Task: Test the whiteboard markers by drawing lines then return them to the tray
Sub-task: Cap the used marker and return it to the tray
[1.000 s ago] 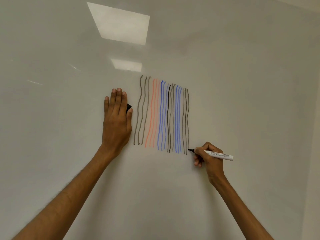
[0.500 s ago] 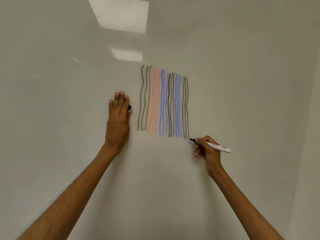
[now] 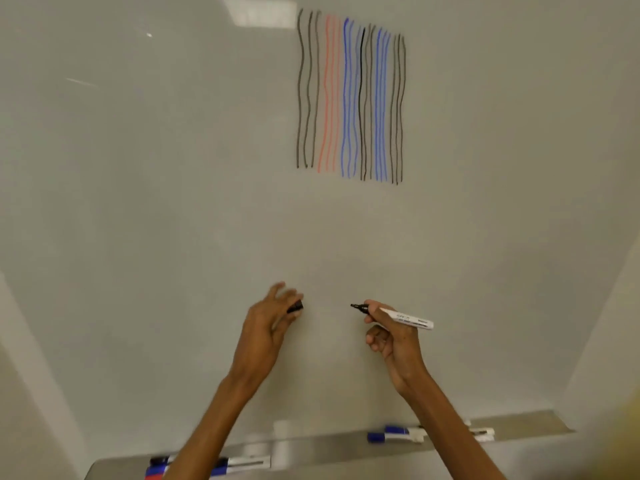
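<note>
Capping looks the step in hand: right hand pinches the uncapped marker, left hand pinches the cap, tip and cap apart. Next: seat cap squarely, then down to the tray.

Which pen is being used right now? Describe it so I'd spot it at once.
On the whiteboard, look below the coloured lines to the right hand. It grips a white marker with a bare black tip pointing left. Unlike the markers lying in the tray, this one is uncapped and held up.
</note>
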{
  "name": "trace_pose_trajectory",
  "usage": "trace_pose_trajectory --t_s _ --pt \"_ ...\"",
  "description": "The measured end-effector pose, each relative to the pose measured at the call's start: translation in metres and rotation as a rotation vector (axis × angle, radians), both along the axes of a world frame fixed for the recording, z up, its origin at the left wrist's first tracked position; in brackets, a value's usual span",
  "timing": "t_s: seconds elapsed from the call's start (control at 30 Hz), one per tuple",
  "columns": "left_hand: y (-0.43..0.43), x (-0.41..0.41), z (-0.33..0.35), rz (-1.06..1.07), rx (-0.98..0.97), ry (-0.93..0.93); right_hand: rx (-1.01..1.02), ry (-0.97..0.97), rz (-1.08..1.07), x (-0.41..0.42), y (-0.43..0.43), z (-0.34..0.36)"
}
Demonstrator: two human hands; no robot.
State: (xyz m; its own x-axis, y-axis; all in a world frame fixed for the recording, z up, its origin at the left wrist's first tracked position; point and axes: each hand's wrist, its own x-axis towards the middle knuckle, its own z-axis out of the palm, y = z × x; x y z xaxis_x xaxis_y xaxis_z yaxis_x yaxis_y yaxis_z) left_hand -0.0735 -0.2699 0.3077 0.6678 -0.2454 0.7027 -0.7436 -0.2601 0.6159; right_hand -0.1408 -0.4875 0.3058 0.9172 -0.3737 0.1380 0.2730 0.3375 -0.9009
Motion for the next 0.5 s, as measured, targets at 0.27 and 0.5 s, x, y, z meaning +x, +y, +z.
trace_pose_trajectory --t_s 0.27,0.5 --pt "0.011 -0.08 -0.093 -0.03 0.042 0.358 0.033 0.155 0.142 -0.062 0.044 -0.076" --pt "0.012 -0.115 -0.118 -0.068 0.164 0.479 -0.036 0.22 0.149 -0.093 0.061 -0.113"
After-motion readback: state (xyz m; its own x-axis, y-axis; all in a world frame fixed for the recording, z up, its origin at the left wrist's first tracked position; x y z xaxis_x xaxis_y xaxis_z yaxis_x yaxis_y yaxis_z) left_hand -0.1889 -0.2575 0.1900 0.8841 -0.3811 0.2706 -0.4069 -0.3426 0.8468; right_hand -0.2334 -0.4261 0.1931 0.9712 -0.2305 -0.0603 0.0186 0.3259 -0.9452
